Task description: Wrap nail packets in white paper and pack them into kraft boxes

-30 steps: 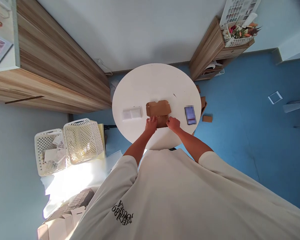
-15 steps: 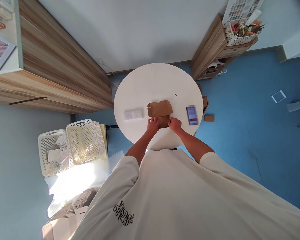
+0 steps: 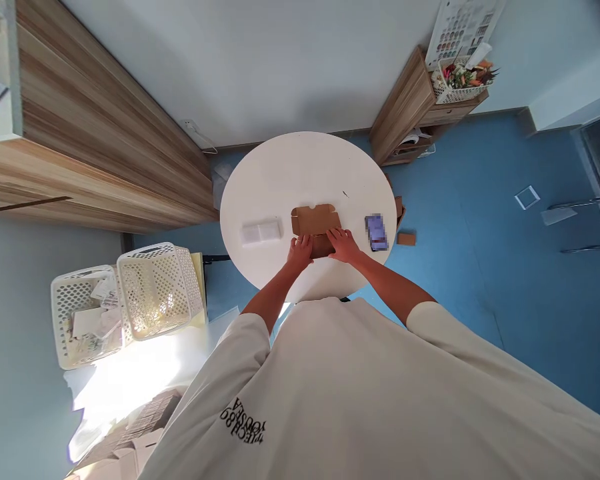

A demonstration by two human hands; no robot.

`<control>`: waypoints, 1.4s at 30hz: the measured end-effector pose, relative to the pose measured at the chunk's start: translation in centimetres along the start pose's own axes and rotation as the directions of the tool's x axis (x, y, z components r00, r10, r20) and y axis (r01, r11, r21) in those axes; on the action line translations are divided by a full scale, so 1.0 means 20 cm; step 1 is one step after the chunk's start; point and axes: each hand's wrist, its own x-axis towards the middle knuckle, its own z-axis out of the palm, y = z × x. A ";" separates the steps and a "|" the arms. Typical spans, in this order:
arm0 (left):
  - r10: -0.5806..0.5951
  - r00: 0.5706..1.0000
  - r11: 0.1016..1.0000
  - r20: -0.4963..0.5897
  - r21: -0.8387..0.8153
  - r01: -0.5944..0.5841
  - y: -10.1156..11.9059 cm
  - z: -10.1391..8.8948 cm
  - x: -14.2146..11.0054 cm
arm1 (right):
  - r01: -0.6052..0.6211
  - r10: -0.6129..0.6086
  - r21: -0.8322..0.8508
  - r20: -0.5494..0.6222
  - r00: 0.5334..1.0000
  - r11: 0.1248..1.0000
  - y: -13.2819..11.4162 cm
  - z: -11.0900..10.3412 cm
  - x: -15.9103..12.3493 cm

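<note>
A small brown cardboard box (image 3: 315, 221) lies on the round white table (image 3: 300, 173), its lid flap open and pointing away from me. My left hand (image 3: 300, 251) grips the box's near left corner with curled fingers. My right hand (image 3: 344, 244) rests on the box's right side, fingers reaching over its edge. A clear plastic packet (image 3: 261, 233) lies to the left of the box, a phone (image 3: 377, 231) to the right.
Two white perforated baskets (image 3: 155, 290) with papers stand at my left. Flat cardboard pieces (image 3: 406, 238) lie on the blue floor right of the table. A wooden cabinet (image 3: 405, 113) carries a basket of flowers (image 3: 457, 79). Wooden panelling runs along the left wall.
My right hand has slid up from the box's near corner onto its right side. The left hand stays on the near left corner. The camera has shifted slightly.
</note>
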 end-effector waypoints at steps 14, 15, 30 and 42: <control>-0.395 0.917 0.918 -0.050 -0.042 0.394 -0.66 -0.20 0.00 | -0.028 0.027 0.011 0.062 0.998 1.000 -0.02 -0.01 0.01; -0.393 0.919 0.919 -0.024 -0.027 0.392 -0.67 -0.19 0.02 | -0.031 0.030 0.009 0.065 0.997 0.999 -0.02 -0.01 0.01; -0.328 0.926 0.944 0.184 0.031 0.328 -0.62 -0.17 0.03 | -0.056 0.056 0.006 0.073 0.996 0.998 -0.03 -0.02 0.01; -0.398 0.897 0.853 0.193 -0.282 0.439 -0.56 -0.26 -0.06 | -0.045 0.044 0.018 0.058 0.997 0.999 -0.03 -0.01 0.02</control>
